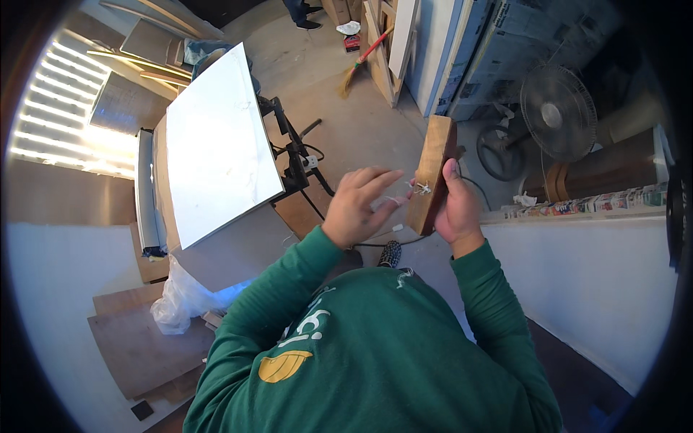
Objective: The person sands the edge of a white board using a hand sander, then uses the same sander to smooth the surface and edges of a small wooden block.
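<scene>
Gripping a brown wooden block (433,162) in the right hand (456,209), held aslant in front of the body, with fingers clamped round it, mostly hidden behind the wood except for tips at its left edge. Reaching toward the block with the left hand (352,208), fingers apart, close to a white tangle (423,189) on the wood; too fine to make out, so cannot tell whether touching it or not. Wearing a green sweatshirt (404,353) with white lettering on the chest, partly lost in folds, above a yellow motif. More print on newspaper sheets (534,43) at upper right and on a red box (351,43) near a broom (354,76), too small to read. Washed out by glare on the left: a white panel (216,151). Cut off by the top edge: another person's leg (297,10). Sunk in shadow on the right: everything behind a fan (556,112)
</scene>
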A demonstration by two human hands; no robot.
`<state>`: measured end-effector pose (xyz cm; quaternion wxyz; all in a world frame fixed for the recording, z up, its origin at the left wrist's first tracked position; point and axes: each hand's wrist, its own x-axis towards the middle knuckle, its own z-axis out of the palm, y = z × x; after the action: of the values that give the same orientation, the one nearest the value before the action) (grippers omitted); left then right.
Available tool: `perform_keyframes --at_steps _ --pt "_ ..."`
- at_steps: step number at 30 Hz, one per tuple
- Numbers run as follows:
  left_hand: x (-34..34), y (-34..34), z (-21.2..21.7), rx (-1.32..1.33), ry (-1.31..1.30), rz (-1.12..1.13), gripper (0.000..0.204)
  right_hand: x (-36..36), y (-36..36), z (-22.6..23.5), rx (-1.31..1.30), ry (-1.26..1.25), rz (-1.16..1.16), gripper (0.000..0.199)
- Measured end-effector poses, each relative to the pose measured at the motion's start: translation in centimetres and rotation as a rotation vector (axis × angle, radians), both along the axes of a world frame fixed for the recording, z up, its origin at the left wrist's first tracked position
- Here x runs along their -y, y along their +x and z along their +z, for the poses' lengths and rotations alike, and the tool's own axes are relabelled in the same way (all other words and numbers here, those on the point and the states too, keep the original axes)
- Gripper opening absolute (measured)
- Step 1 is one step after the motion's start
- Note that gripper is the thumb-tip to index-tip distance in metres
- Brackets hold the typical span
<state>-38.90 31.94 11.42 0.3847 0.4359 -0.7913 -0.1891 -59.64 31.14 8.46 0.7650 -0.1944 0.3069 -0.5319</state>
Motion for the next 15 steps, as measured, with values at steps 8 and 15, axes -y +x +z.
perform_keyframes --at_steps 8,15 --pt "1.5 -1.1 -1.0 0.002 -0.247 -0.159 0.039 -0.2 1.8 2.5 0.099 0.056 0.014 0.054" --pt "1.9 -1.5 -1.2 -0.041 -0.187 -0.047 0.019 -0.1 0.6 1.3 0.08 0.019 -0.011 0.056"
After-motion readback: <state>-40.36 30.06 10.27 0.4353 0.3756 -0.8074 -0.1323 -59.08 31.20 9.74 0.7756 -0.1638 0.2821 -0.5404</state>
